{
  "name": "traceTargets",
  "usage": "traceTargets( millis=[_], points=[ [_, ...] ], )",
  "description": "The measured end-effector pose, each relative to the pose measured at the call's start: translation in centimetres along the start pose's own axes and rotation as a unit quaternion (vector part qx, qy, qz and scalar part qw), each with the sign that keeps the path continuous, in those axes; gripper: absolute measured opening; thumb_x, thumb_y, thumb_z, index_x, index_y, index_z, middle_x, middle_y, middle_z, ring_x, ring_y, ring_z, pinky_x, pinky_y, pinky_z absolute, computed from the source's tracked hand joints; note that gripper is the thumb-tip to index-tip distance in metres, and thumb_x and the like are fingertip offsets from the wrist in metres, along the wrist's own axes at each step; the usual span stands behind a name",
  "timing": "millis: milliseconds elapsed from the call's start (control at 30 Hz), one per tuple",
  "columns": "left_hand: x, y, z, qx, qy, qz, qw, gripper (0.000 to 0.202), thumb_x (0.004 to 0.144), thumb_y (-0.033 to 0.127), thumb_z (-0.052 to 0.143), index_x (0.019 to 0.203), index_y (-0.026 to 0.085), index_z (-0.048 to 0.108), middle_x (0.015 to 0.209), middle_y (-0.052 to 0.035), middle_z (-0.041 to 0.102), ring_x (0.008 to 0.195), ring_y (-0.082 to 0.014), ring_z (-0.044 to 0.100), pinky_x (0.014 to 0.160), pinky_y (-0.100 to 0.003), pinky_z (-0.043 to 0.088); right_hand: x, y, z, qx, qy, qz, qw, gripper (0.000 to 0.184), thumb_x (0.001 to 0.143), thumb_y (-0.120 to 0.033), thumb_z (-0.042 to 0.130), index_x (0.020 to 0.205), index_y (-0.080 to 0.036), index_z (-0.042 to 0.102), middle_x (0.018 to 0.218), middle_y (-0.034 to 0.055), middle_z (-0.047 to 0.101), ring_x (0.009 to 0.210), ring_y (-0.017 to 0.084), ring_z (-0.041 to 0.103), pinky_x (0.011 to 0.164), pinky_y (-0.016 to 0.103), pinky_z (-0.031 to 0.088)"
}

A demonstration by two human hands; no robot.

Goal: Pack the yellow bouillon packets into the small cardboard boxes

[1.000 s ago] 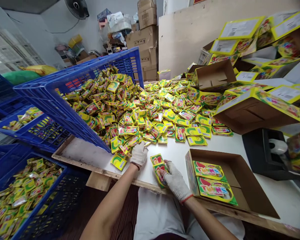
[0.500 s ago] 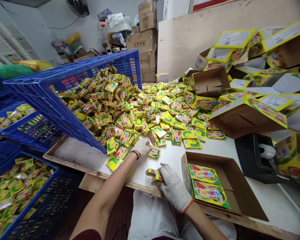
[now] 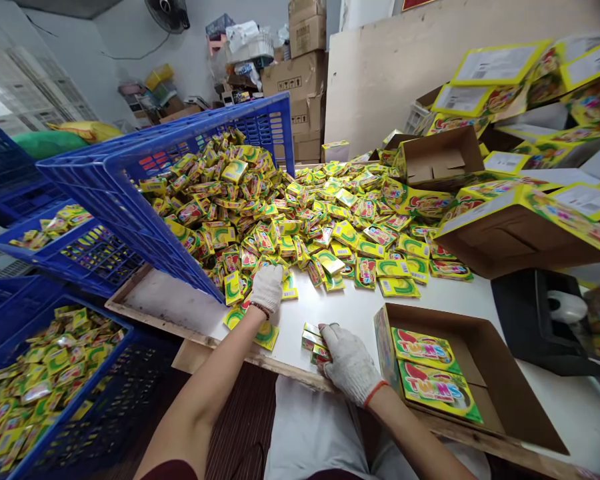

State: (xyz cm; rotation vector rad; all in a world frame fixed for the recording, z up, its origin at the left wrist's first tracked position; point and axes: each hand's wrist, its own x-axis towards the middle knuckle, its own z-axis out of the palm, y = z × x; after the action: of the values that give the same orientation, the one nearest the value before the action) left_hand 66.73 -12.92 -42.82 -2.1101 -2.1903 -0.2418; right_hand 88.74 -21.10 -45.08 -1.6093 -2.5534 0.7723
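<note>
My left hand [image 3: 267, 291], in a white knit glove, is at the near edge of a heap of small yellow-green candy packs [image 3: 260, 207]. Its fingers curl down out of sight, and what they hold is hidden. One pack [image 3: 290, 288] lies right beside it, and several more lie under the wrist. My right hand [image 3: 351, 363], gloved too, grips a few small candy packs [image 3: 314, 341] stood side by side near the table's front edge. To its right, an open cardboard box [image 3: 515, 373] contains two larger TWINS-printed packs [image 3: 437, 390].
A tilted blue crate [image 3: 125, 193] spills packs onto the white table [image 3: 300, 317]. More blue crates with packs [image 3: 55, 373] stand at lower left. Empty display boxes [image 3: 525, 220] pile up on the right, by a black holder [image 3: 543, 320] with a white device. Brown cartons [image 3: 300, 87] stand behind.
My left hand has moved left from beside a pack near the right hand to the heap's edge. My right hand still holds its packs. The view has shifted slightly.
</note>
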Motion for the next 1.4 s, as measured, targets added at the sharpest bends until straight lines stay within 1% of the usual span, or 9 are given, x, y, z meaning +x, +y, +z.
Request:
traceTargets(
  millis=[300, 433, 633, 733, 933, 1133, 1200, 1300, 1400],
  points=[
    [-1.4, 0.1, 2.5, 0.003, 0.033, -0.032, 0.999, 0.041, 0.084, 0.016, 0.060, 0.125, 0.010, 0.058, 0.122, -0.0214, 0.060, 0.113, -0.0327, 0.057, 0.093, -0.043, 0.045, -0.8, 1.8, 0.1, 0.460, 0.093, 0.105, 0.876, 0.070, 0.065, -0.046, 0.074, 0.126, -0.017, 0.054, 0.111, 0.0109, 0.072, 0.098, 0.029, 0.069, 0.087, 0.041, 0.055],
    [-1.1, -0.4, 3.0, -0.010, 0.047, 0.021, 0.999, 0.016, 0.089, 0.015, 0.053, 0.099, 0.014, 0.066, 0.097, -0.0150, 0.065, 0.092, -0.0273, 0.061, 0.080, -0.038, 0.048, -0.9, 1.6, -0.7, 0.643, 0.072, 0.130, 0.751, 0.071, 0.053, -0.045, 0.087, 0.113, -0.021, 0.057, 0.100, 0.0074, 0.076, 0.086, 0.029, 0.072, 0.072, 0.040, 0.059],
    [-7.1, 0.6, 3.8, -0.059, 0.087, 0.220, 0.970, 0.020, 0.096, 0.018, 0.047, 0.093, 0.020, 0.067, 0.094, -0.0090, 0.063, 0.082, -0.0190, 0.058, 0.074, -0.032, 0.049, -1.4, 2.8, -0.2, 0.854, 0.056, 0.124, 0.502, 0.033, 0.071, -0.041, 0.083, 0.093, -0.022, 0.067, 0.082, 0.0032, 0.076, 0.078, 0.023, 0.074, 0.067, 0.035, 0.063],
    [-9.6, 1.5, 4.4, -0.076, 0.110, 0.291, 0.947, 0.020, 0.097, 0.020, 0.048, 0.091, 0.021, 0.067, 0.091, -0.0078, 0.063, 0.078, -0.0174, 0.057, 0.071, -0.031, 0.049, -1.1, 2.5, 0.0, 0.880, 0.017, 0.125, 0.457, 0.027, 0.071, -0.034, 0.084, 0.089, -0.023, 0.068, 0.082, 0.0016, 0.077, 0.083, 0.022, 0.074, 0.075, 0.036, 0.063],
    [-10.9, 2.7, 5.7, -0.129, 0.147, 0.350, 0.916, 0.017, 0.095, 0.018, 0.047, 0.099, 0.019, 0.063, 0.099, -0.0096, 0.065, 0.087, -0.0189, 0.061, 0.073, -0.031, 0.053, -1.1, 1.0, 0.2, 0.842, -0.080, 0.106, 0.522, 0.040, 0.070, -0.050, 0.078, 0.092, -0.019, 0.065, 0.092, 0.0087, 0.076, 0.094, 0.029, 0.072, 0.080, 0.044, 0.059],
    [-10.2, -2.2, 1.2, -0.066, -0.031, 0.207, 0.976, 0.041, 0.076, 0.021, 0.066, 0.117, 0.018, 0.062, 0.115, -0.0126, 0.065, 0.112, -0.0297, 0.058, 0.099, -0.050, 0.048, -0.6, 1.3, -1.2, 0.416, 0.072, 0.096, 0.901, 0.049, 0.065, -0.048, 0.077, 0.102, -0.020, 0.058, 0.092, 0.0065, 0.071, 0.082, 0.026, 0.066, 0.075, 0.038, 0.051],
    [-9.8, -4.2, -0.5, -0.004, -0.133, 0.199, 0.971, 0.049, 0.069, 0.024, 0.073, 0.118, 0.020, 0.063, 0.114, -0.0113, 0.067, 0.113, -0.0338, 0.057, 0.104, -0.058, 0.042, 0.0, 1.3, -1.3, 0.207, 0.090, 0.059, 0.972, 0.040, 0.069, -0.038, 0.072, 0.103, -0.018, 0.061, 0.100, 0.0104, 0.069, 0.092, 0.028, 0.064, 0.082, 0.040, 0.048],
    [-9.3, -6.0, -1.3, -0.022, -0.188, 0.150, 0.970, 0.054, 0.071, 0.022, 0.072, 0.124, 0.019, 0.062, 0.117, -0.0132, 0.067, 0.114, -0.0346, 0.058, 0.105, -0.058, 0.040, 0.4, 1.1, -0.7, 0.081, 0.083, 0.035, 0.993, 0.046, 0.067, -0.022, 0.068, 0.113, -0.016, 0.064, 0.113, 0.0154, 0.065, 0.106, 0.033, 0.060, 0.092, 0.045, 0.044],
    [-8.8, -5.3, -0.1, -0.290, -0.116, 0.028, 0.950, 0.049, 0.080, 0.029, 0.068, 0.128, 0.022, 0.060, 0.129, -0.0126, 0.064, 0.122, -0.0307, 0.056, 0.111, -0.051, 0.039, 0.1, 1.0, -0.2, 0.282, 0.092, 0.076, 0.952, 0.066, 0.067, -0.034, 0.073, 0.129, -0.018, 0.055, 0.113, 0.0137, 0.065, 0.103, 0.032, 0.063, 0.091, 0.045, 0.047]
  ],
)
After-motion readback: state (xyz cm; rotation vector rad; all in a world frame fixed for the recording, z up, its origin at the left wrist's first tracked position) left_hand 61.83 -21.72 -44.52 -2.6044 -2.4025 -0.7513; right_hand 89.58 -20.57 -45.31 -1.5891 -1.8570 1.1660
